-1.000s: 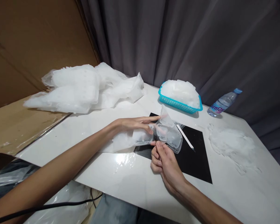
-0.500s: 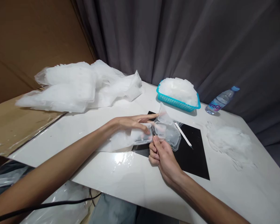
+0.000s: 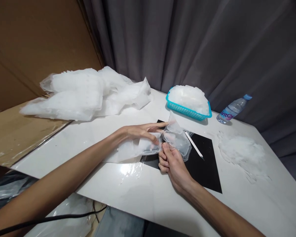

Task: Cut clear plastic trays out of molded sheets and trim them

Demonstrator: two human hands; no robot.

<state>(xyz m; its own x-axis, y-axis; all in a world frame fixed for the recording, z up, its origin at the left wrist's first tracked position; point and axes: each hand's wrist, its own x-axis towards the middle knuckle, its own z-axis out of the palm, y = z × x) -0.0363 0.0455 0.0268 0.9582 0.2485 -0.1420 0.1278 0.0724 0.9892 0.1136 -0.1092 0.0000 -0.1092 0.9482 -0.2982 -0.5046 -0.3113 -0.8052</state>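
A translucent, milky plastic sheet with moulded rounded outlines (image 3: pixel 178 142) lies across a black mat (image 3: pixel 207 171), its left part reaching onto the white tabletop. My left hand (image 3: pixel 144 132) holds the sheet from its far side, thumb pressed on top and fingers stretched toward the raised flap. Close below it, my right hand (image 3: pixel 171 161) is closed, thumb and forefinger pinching the sheet's near edge around the middle. Whether a small tool is also in that pinch is hidden. A slim white pen-like cutter (image 3: pixel 193 144) with a dark pointed tip rests on the mat, right of the sheet.
Large bags of white translucent pieces (image 3: pixel 71 95) are heaped at the back left. A turquoise basket (image 3: pixel 187 111) heaped with similar pieces stands at the back. A water bottle (image 3: pixel 233 110) is to its right, with loose clear scraps (image 3: pixel 244 153) nearer. A black cable (image 3: pixel 51 216) crosses lower left.
The view has shifted slightly, so everything sits a little lower. Both hands keep nearly the same hold on the plastic sheet.
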